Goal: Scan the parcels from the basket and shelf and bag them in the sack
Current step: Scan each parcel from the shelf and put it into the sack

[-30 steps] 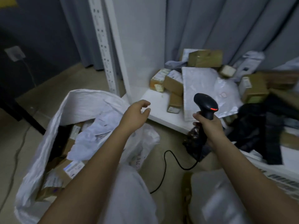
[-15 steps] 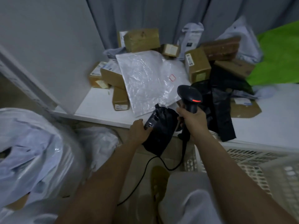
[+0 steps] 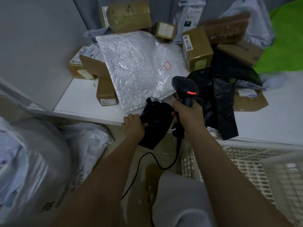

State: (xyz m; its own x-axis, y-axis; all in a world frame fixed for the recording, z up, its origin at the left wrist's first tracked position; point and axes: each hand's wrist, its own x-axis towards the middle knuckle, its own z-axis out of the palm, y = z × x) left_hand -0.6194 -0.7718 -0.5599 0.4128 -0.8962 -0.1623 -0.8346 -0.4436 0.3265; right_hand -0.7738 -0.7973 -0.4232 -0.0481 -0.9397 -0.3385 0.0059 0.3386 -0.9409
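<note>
My left hand (image 3: 132,126) grips the left edge of a small black plastic parcel (image 3: 155,123), held just off the front edge of the white shelf (image 3: 78,102). My right hand (image 3: 188,118) holds a black barcode scanner (image 3: 185,88) by its handle, its red light lit; its fingers also touch the parcel's right side. Cardboard boxes, a large white bubble mailer (image 3: 136,68) and black bags (image 3: 224,95) lie piled on the shelf. The white sack (image 3: 32,161) bulges at the lower left. A white lattice basket (image 3: 246,169) stands at the lower right.
A green sheet (image 3: 285,41) covers the far right of the shelf. The scanner's black cable (image 3: 147,158) loops down over the tiled floor between sack and basket. A grey curtain hangs behind the parcels, and a white panel closes the shelf's left side.
My left hand left the sack, reached to the shelf's edge and took hold of the black parcel. My view swung right from the sack to the shelf. The scanner stayed in my right hand.
</note>
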